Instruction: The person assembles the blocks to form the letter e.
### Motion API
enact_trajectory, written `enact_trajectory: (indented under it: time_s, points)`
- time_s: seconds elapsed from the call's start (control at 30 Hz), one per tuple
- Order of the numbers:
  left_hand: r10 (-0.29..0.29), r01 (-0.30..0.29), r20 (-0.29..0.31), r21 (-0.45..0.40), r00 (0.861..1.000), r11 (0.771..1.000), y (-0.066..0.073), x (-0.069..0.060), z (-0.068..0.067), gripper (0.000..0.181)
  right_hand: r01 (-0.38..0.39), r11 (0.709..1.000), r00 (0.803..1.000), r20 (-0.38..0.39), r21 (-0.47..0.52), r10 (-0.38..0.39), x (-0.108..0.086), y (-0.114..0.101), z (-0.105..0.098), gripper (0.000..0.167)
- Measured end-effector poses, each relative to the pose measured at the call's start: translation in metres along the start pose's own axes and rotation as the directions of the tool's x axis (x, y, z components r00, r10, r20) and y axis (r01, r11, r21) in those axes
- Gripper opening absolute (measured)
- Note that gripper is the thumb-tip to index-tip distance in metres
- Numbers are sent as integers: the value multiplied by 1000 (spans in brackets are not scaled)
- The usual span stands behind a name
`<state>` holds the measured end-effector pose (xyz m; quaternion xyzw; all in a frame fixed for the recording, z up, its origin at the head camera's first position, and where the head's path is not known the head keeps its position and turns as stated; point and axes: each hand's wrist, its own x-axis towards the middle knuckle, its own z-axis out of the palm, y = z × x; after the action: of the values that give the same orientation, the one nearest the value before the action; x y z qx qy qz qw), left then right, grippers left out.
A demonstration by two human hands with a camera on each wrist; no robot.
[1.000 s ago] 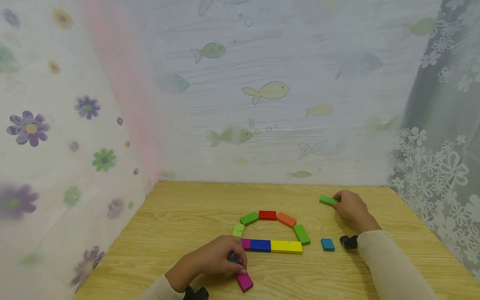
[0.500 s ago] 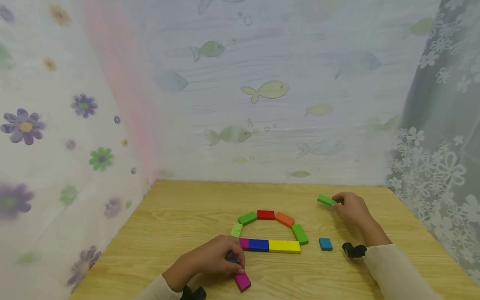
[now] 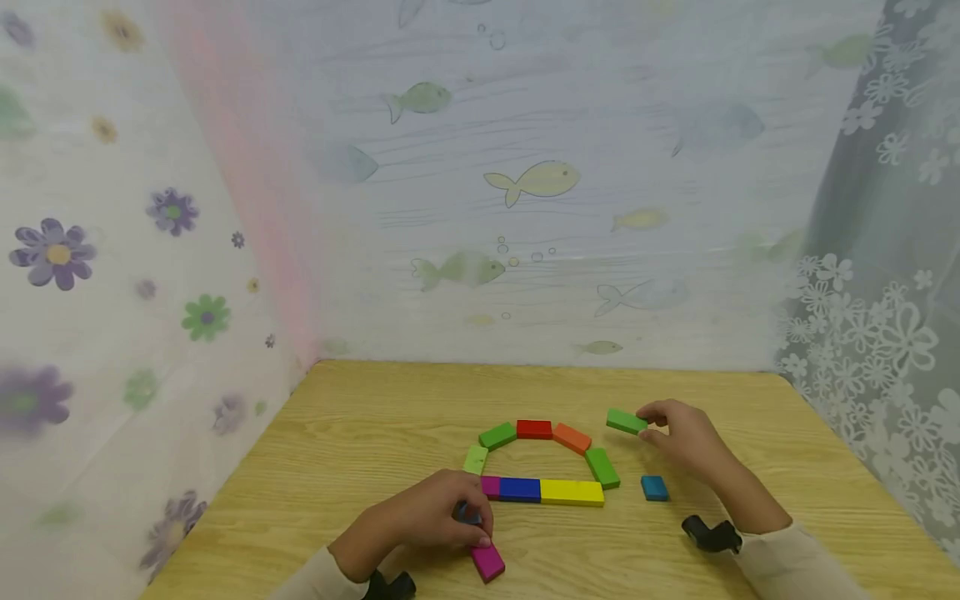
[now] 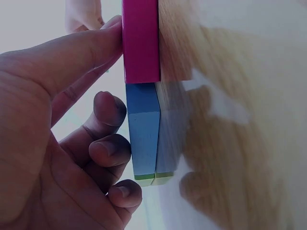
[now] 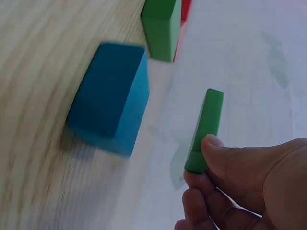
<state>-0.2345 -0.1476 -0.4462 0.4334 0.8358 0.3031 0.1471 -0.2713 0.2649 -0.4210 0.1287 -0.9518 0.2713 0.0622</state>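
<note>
My right hand [image 3: 686, 437] pinches one end of a flat green block [image 3: 626, 421] between thumb and fingers, right of the arch; in the right wrist view this green block [image 5: 206, 129] sticks out past the thumb. My left hand [image 3: 435, 512], fingers curled, has thumb and forefinger at the upper end of a magenta block [image 3: 489, 562]. Under that hand lies a blue block [image 4: 144, 139], end to end with the magenta block [image 4: 141, 43] in the left wrist view. The other left fingertips are beside the blue block.
An arch holds a light green block [image 3: 476, 460], a green block [image 3: 498, 437], a red block [image 3: 534, 429], an orange block [image 3: 572, 438] and another green block [image 3: 602, 468]. Along its base run blue [image 3: 520, 489] and yellow blocks [image 3: 572, 492]. A blue square block [image 3: 654, 488] lies right.
My right hand has carried the green block left and nearer, toward the arch. The left hand stays at the magenta block, and the arch is unchanged.
</note>
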Motion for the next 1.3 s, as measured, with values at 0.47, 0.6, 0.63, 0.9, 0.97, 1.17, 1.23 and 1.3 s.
enact_trajectory:
  time_s: [0.47, 0.6, 0.63, 0.9, 0.97, 1.17, 1.23, 1.3]
  points:
    - [-18, 18, -5, -21, 1000, 1000, 1, -3, 5, 7, 62, 995, 996, 58, 73, -66, -15, -39, 16, 27]
    - [-2, 2, -1, 2, 1000, 1000, 0, -3, 4, 6, 96, 992, 988, 111, 88, -105, -17, -51, 20, 24]
    - [-1, 1, 0, 4, 1000, 1000, 0, -3, 3, 6, 114, 989, 984, 126, 91, -125, -17, -54, 21, 23]
    - [17, -17, 1, 3, 1000, 1000, -1, -2, 2, 6, 253, 955, 922, 259, 157, -287, -23, -72, 26, 23]
    - [21, -21, 1, 6, 1000, 1000, -1, -2, 2, 5, 251, 949, 904, 305, 190, -300, -27, -77, 26, 24]
    - [22, -22, 0, 25, 1000, 999, 0, -1, 2, 4, 235, 938, 851, 413, 254, -325, -37, -93, 28, 24]
    - [20, -20, 0, 28, 1000, 999, 0, -1, 2, 6, 207, 944, 837, 452, 257, -307, -40, -97, 30, 24]
    - [20, -20, 2, 28, 1000, 999, 0, -1, 2, 7, 168, 954, 826, 493, 249, -274, -42, -100, 32, 24]
